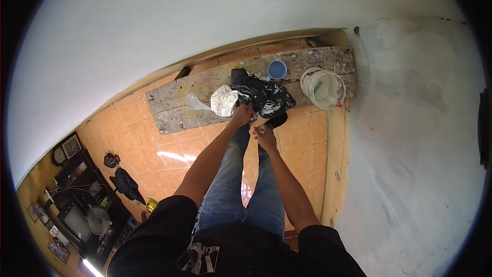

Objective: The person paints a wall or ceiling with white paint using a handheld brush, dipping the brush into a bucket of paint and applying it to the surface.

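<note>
My left hand (243,115) is closed at the near edge of a black plastic bag (266,95) smeared with white, and seems to grip it. Against that bag, just left of my hand, sits a white plastic bag (224,101) with a pale filling. A clear plastic piece (196,102) lies beside it. My right hand (265,136) hangs in front of the bench edge, its fingers curled together; whatever they hold, if anything, is too small to tell. Behind the black bag stands a blue mug (277,70).
The bags and mug rest on a paint-stained wooden bench (174,115) along the wall. At its right end stands a white-smeared plastic bucket (327,90). A fan (98,219) and dark cabinet are at lower left. A black bag (126,185) lies on the tiled floor.
</note>
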Action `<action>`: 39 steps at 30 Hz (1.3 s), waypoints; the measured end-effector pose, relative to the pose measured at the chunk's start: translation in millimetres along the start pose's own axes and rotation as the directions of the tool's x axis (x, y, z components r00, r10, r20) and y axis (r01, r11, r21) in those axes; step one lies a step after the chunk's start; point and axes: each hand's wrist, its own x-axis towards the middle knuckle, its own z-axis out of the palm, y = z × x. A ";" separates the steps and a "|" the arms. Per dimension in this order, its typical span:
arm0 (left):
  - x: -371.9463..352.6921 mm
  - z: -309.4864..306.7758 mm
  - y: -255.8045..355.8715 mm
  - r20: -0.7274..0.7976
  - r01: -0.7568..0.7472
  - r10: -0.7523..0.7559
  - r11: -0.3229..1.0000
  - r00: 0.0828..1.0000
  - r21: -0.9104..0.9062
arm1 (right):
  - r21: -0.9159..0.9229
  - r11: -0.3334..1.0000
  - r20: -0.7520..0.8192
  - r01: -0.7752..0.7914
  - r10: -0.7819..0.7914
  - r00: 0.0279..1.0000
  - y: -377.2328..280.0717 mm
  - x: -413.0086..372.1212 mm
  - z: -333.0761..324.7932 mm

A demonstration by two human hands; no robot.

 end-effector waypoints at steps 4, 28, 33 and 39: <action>-4.2 -3.2 1.3 -0.011 -0.010 0.011 0.989 1.000 0.146 | -0.081 0.996 0.022 -0.027 0.028 0.999 0.1 -0.1 -3.7; -36.3 -58.7 21.8 -0.565 -0.215 0.430 0.888 0.705 0.407 | -0.242 0.970 0.044 -0.025 0.037 0.998 1.6 -10.6 -13.9; -35.5 -55.6 18.3 -0.596 -0.229 0.391 0.915 0.701 0.331 | -0.325 0.945 0.021 -0.014 0.022 1.000 6.3 -2.4 -16.3; -32.4 -52.2 6.6 -0.635 -0.334 0.421 0.906 0.648 0.260 | -0.148 0.983 0.029 0.113 -0.110 0.993 3.0 3.9 -8.6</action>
